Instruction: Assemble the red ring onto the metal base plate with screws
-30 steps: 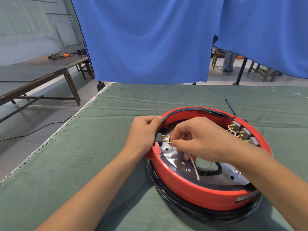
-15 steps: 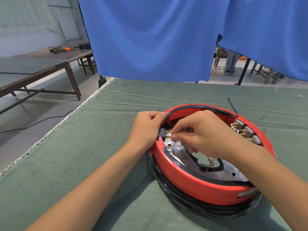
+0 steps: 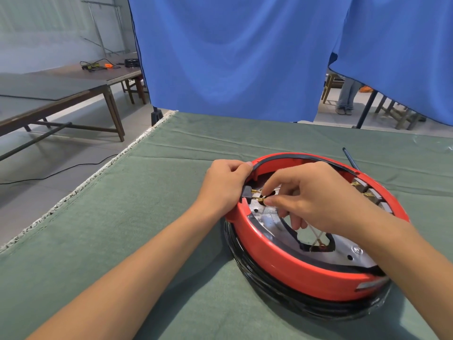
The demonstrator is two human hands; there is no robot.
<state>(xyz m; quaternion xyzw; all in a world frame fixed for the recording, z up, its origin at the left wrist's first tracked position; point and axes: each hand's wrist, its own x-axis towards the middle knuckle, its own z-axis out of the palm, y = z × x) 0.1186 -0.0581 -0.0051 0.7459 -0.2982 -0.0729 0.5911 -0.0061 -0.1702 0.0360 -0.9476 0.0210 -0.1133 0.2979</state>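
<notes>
Green-cloth table (image 3: 171,192), assembly sitting right of centre near the front edge. Red ring (image 3: 294,271) is already seated around the metal base plate (image 3: 267,218), the whole stack resting on a black round part (image 3: 257,268) underneath. So placement looks done; fastening doesn't. Plate shows open holes, and I see no screw heads in them, though they're small, so can't rule out some being in. No screwdriver clearly in view; a thin dark rod (image 3: 349,159) lies just behind the ring, can't tell what it is. Left hand (image 3: 224,188) grips the ring's left rim, fingers curled over the top edge, bracing it. Right hand (image 3: 316,197) reaches inside the ring, thumb and forefinger pinched narrow on a small brass terminal (image 3: 261,199) at the black connector block (image 3: 246,193) set in the ring wall. Whether it's gripping the terminal or a wire end on it, can't tell. Thin white wires (image 3: 316,235) run from under the right hand down to the plate's central opening. More brass terminals (image 3: 365,192) on the far right wall. My read: mid-task, wiring/connector fiddling in progress, screws probably all left to do.
</notes>
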